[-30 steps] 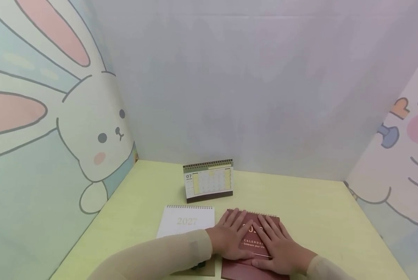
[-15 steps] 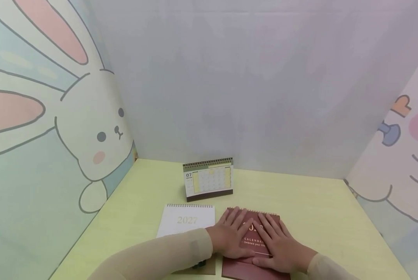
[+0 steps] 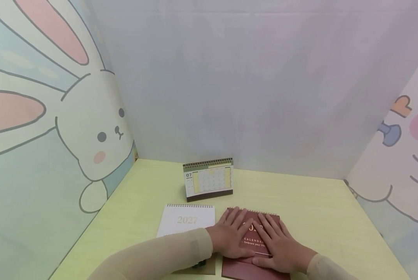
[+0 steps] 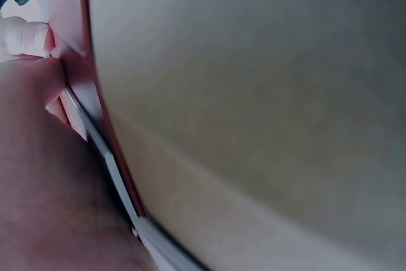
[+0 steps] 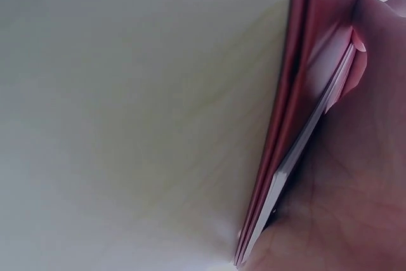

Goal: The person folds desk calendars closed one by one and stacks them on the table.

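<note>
A dark red calendar (image 3: 256, 243) with gold lettering and a spiral along its top lies flat on the yellow table. My left hand (image 3: 229, 239) rests on its left part, fingers straight and spread. The right hand (image 3: 282, 249) presses flat on the right part, its thumb close to the left thumb. Up close in the left wrist view, the left hand (image 4: 57, 169) lies over the page edges and red cover (image 4: 66, 11). The right wrist view has the right hand (image 5: 336, 163) along the calendar's red cover (image 5: 323, 4) and page edges.
A white 2027 calendar (image 3: 186, 217) lies to the left, partly hidden under the left sleeve (image 3: 160, 252). Behind both, a desk calendar (image 3: 209, 181) stands upright on the table (image 3: 300, 202). Printed cloth walls (image 3: 100, 155) enclose the back and sides.
Both hands stay in the same place on the red calendar. The head view has shifted very slightly; nothing else has visibly moved.
</note>
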The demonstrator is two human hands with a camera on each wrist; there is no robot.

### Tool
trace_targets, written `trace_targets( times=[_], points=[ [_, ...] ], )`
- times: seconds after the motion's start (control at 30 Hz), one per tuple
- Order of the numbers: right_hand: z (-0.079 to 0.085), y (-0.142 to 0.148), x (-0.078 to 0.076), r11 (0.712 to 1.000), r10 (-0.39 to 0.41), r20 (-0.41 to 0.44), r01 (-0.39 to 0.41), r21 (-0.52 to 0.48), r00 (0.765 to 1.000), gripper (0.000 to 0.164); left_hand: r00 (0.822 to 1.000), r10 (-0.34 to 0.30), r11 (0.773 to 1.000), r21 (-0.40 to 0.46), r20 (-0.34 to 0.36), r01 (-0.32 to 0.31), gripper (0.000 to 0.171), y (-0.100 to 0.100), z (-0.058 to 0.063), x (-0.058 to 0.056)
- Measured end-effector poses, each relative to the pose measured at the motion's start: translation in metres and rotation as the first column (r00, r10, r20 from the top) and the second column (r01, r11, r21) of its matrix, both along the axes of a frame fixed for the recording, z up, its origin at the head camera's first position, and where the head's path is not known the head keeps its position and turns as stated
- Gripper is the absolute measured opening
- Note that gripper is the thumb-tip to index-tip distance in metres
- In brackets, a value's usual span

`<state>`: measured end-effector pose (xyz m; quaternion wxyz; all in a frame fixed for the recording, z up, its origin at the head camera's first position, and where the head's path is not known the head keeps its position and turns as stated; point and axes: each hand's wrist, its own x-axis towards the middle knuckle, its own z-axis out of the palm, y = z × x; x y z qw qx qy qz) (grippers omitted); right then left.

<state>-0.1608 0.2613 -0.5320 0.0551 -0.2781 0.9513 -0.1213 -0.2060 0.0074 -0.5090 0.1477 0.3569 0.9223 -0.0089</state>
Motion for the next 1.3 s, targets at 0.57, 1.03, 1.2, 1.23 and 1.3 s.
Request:
trace_targets(
  times=[0.57,1.03,1.2,1.23,1.3],
  points=[
    [-0.002,-0.002,0.003,1.000,-0.008,-0.009,0.008,-0.011,1.000,0.114,1.000,-0.005,1.000,0.014,0.007,0.005,0.100,-0.001,-0.005,0.000],
    [0.013,0.000,-0.007,0.998,-0.041,0.067,0.044,-0.048,0.997,0.097,1.000,-0.014,0.993,0.114,0.015,0.012,0.092,-0.007,0.005,-0.007],
    [0.016,0.000,-0.008,0.996,-0.072,-0.070,0.068,-0.064,0.995,0.090,0.999,-0.035,0.985,0.166,-0.011,0.037,0.089,-0.009,0.010,-0.010],
    [0.017,0.000,-0.008,0.994,-0.088,-0.097,0.081,-0.072,0.991,0.089,0.999,-0.037,0.983,0.181,-0.024,0.041,0.088,-0.010,0.010,-0.010],
    [0.019,0.000,-0.007,0.989,-0.126,-0.132,0.113,-0.099,0.983,0.088,0.998,-0.028,0.977,0.209,-0.056,0.039,0.084,-0.011,0.013,-0.011]
  ],
)
